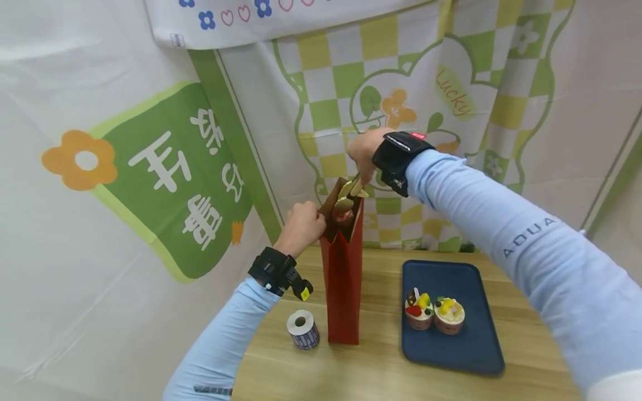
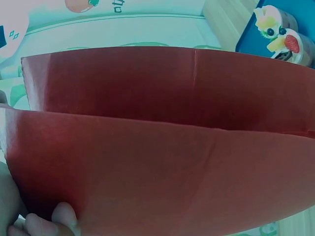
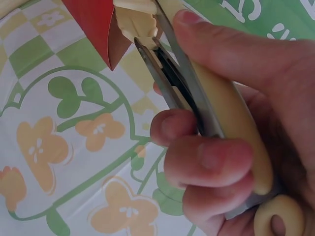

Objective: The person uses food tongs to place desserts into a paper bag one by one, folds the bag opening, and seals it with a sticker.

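A tall red paper bag [image 1: 343, 289] stands upright on the table, its top spread apart. My left hand [image 1: 301, 225] grips the left side of its rim; in the left wrist view the fingertips [image 2: 64, 214] lie against the red paper. Above the mouth, my right hand [image 1: 368, 150] holds food tongs [image 3: 231, 128] with cream-coloured handles, fingers curled round them. Their yellowish heads [image 1: 345, 203] reach down into the bag. A pinkish thing [image 1: 343, 217] shows just under the heads inside; its kind is mostly hidden.
On the right lies a dark blue tray [image 1: 451, 273] bearing two cups of fruit-topped dessert [image 1: 419, 309]. A roll of labels [image 1: 303, 329] stands left of the bag's base on the wooden table [image 1: 386, 351]. Behind hangs a green-and-yellow checked cloth [image 1: 341, 72].
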